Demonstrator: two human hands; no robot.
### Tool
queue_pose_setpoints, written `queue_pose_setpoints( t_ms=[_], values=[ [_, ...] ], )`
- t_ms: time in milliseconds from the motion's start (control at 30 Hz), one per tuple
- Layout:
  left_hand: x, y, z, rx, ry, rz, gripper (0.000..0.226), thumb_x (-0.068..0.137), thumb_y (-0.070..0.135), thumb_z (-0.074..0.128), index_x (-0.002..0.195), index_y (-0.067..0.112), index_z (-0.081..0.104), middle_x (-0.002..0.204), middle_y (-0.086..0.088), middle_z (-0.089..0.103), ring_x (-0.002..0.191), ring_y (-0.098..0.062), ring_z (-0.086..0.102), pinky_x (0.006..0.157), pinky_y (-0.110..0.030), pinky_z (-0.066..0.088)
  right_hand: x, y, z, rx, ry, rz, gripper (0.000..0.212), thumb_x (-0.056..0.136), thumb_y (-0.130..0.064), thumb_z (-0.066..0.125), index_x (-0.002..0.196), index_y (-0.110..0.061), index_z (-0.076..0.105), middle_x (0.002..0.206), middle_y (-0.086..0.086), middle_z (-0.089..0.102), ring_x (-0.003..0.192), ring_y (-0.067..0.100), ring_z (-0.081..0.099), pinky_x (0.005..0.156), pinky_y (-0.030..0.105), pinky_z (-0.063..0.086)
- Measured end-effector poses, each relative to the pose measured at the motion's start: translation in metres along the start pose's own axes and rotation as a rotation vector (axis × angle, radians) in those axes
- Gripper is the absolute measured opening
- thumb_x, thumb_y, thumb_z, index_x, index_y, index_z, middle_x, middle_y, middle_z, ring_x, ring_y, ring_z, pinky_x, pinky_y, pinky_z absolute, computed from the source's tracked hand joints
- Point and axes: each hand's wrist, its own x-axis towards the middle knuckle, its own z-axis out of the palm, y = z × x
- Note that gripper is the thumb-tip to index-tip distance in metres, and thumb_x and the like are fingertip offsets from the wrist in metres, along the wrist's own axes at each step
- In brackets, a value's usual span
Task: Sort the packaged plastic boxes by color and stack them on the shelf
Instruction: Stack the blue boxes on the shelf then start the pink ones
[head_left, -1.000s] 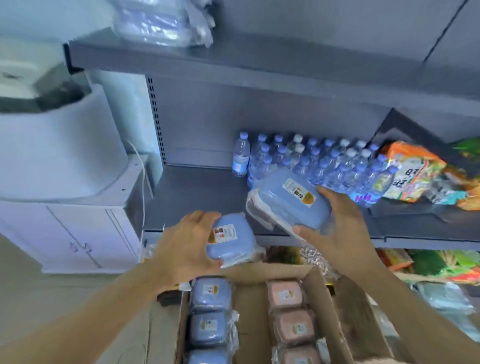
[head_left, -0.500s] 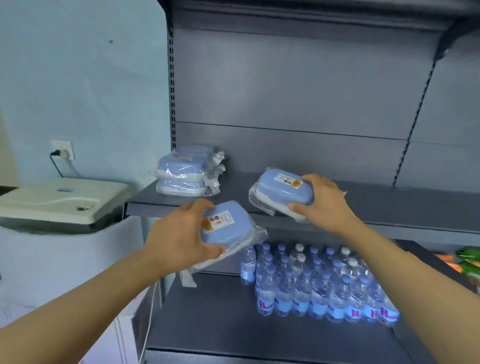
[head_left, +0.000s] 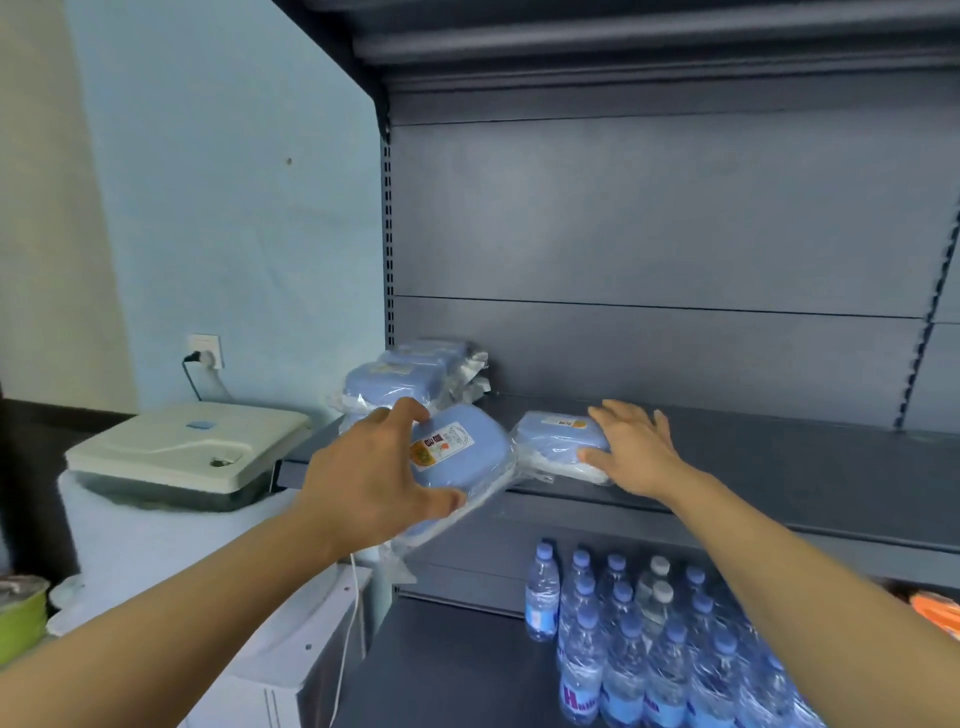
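Observation:
My left hand (head_left: 371, 480) grips a blue plastic box (head_left: 460, 451) wrapped in clear film, held tilted in front of the grey shelf's (head_left: 779, 467) front edge. A second wrapped blue box (head_left: 556, 441) lies on the shelf near its front edge, and my right hand (head_left: 631, 451) rests against its right side with fingers spread, thumb under its front corner. At the shelf's left end stands a stack of wrapped blue boxes (head_left: 395, 382), just behind the box in my left hand.
Several water bottles (head_left: 639, 639) fill the lower shelf on the right. A white appliance (head_left: 182, 449) sits left of the shelf unit under a wall socket (head_left: 205, 352). An orange package (head_left: 935, 613) peeks in at the right edge.
Both hands moved up and forward to the upper shelf. The right hand's box now lies on the shelf with the fingers spread beside it. The left hand's box came close to the stack.

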Motion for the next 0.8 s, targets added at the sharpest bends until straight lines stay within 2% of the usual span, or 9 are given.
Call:
queue_pose_setpoints(
  t_ms=[67,167,267,333,433,500,600,700,800],
  values=[
    [0.008,0.006,0.002,-0.011,0.036,-0.008,0.074,0.065,0.06,0.071,0.123,0.031,0.037,0.108,0.012,0.047,0.09,-0.014,0.049,0.073,-0.028,0.039,-0.008,-0.009,-0.01,0.037,0.164,-0.004,0.062,0.096,-0.041,0.047,0.148,-0.013,0.028,0.154,0.008,0.024,0.143,0.026,0.016,0.116,0.043,0.007],
    [0.025,0.019,0.007,-0.045,0.154,0.026,0.076,0.064,0.059,0.072,0.123,0.026,0.038,0.119,0.006,0.048,0.097,-0.016,0.05,0.072,-0.03,0.042,-0.028,-0.037,-0.035,0.532,0.432,0.043,0.046,0.095,-0.036,0.051,0.134,-0.012,0.048,0.13,0.005,0.053,0.121,0.02,0.049,0.103,0.035,0.037],
    [0.047,0.039,0.017,-0.1,0.271,0.101,0.078,0.062,0.058,0.073,0.121,0.02,0.039,0.12,0.001,0.046,0.108,-0.02,0.048,0.072,-0.034,0.046,-0.041,-0.064,-0.055,1.211,0.056,0.133,0.047,0.091,-0.045,0.055,0.126,-0.014,0.05,0.113,0.005,0.063,0.1,0.017,0.065,0.095,0.034,0.049],
    [0.059,0.054,0.024,-0.129,0.307,0.184,0.078,0.061,0.06,0.072,0.12,0.019,0.039,0.118,0.002,0.045,0.108,-0.019,0.047,0.067,-0.032,0.043,-0.038,-0.068,-0.056,1.358,-0.053,0.166,0.053,0.084,-0.044,0.066,0.124,-0.012,0.05,0.115,0.012,0.064,0.099,0.025,0.068,0.093,0.039,0.052],
    [0.076,0.067,0.031,-0.133,0.259,0.262,0.084,0.061,0.066,0.069,0.123,0.02,0.035,0.12,0.004,0.043,0.11,-0.017,0.047,0.068,-0.031,0.044,-0.029,-0.061,-0.065,1.427,0.076,0.211,0.047,0.083,-0.02,0.072,0.123,-0.007,0.05,0.113,0.017,0.067,0.093,0.029,0.07,0.075,0.036,0.058],
    [0.093,0.064,0.029,-0.198,0.181,0.258,0.09,0.063,0.068,0.067,0.131,0.022,0.031,0.129,0.004,0.04,0.115,-0.017,0.047,0.079,-0.036,0.048,-0.025,-0.052,-0.079,1.362,0.116,0.173,0.04,0.085,-0.007,0.067,0.122,-0.008,0.052,0.113,0.014,0.067,0.092,0.026,0.069,0.068,0.029,0.057],
    [0.125,0.056,0.014,-0.66,0.001,0.204,0.097,0.062,0.071,0.063,0.141,0.029,0.025,0.139,0.001,0.04,0.12,-0.019,0.05,0.094,-0.044,0.048,-0.017,-0.039,-0.105,1.284,0.031,0.017,0.045,0.086,-0.004,0.064,0.128,-0.011,0.052,0.117,0.009,0.067,0.103,0.023,0.066,0.082,0.029,0.053],
    [0.147,0.054,0.0,-1.026,-0.315,0.154,0.057,0.081,0.042,0.068,0.13,0.027,0.044,0.117,0.002,0.061,0.098,-0.013,0.064,0.08,-0.033,0.056,-0.006,-0.046,-0.121,1.239,-0.029,-0.041,0.046,0.085,-0.011,0.066,0.129,-0.011,0.051,0.113,0.008,0.068,0.098,0.018,0.067,0.08,0.026,0.054],
    [0.163,0.055,0.006,-1.224,-0.436,0.048,0.019,0.09,0.027,0.062,0.105,0.016,0.056,0.104,-0.004,0.068,0.082,-0.015,0.067,0.068,-0.032,0.059,0.008,-0.059,-0.12,0.938,0.289,0.13,0.037,0.091,-0.023,0.062,0.124,-0.011,0.049,0.115,0.003,0.064,0.093,0.01,0.063,0.073,0.017,0.048]
  ],
)
